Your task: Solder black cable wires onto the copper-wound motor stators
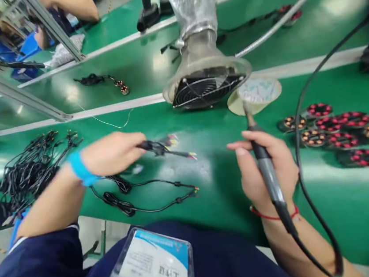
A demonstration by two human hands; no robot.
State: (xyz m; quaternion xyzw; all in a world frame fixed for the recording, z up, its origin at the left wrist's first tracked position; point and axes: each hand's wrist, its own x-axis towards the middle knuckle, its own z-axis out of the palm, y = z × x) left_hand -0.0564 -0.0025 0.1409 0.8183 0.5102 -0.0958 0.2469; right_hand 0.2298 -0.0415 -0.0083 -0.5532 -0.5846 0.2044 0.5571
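My left hand (116, 153), with a blue band at its wrist, is closed on black cables (154, 147) whose coloured wire ends point right, blurred by motion. My right hand (268, 169) grips a soldering iron (267, 171), its tip up near a round pale container (259, 92). From the iron's rear a black cord loops to the right. On the green bench below my left hand lie coiled black cables (118, 201) with bare coloured ends. Several round motor stators (342, 139) with red or copper windings stand right of my right hand.
A big heap of black cables (24, 170) lies at the left. A fume extractor fan (207, 89) on a foil duct hangs over the bench's back edge. Behind it, one cable with a stator (122, 88) lies on the far bench. Another person's arm (74, 6) shows at the top left.
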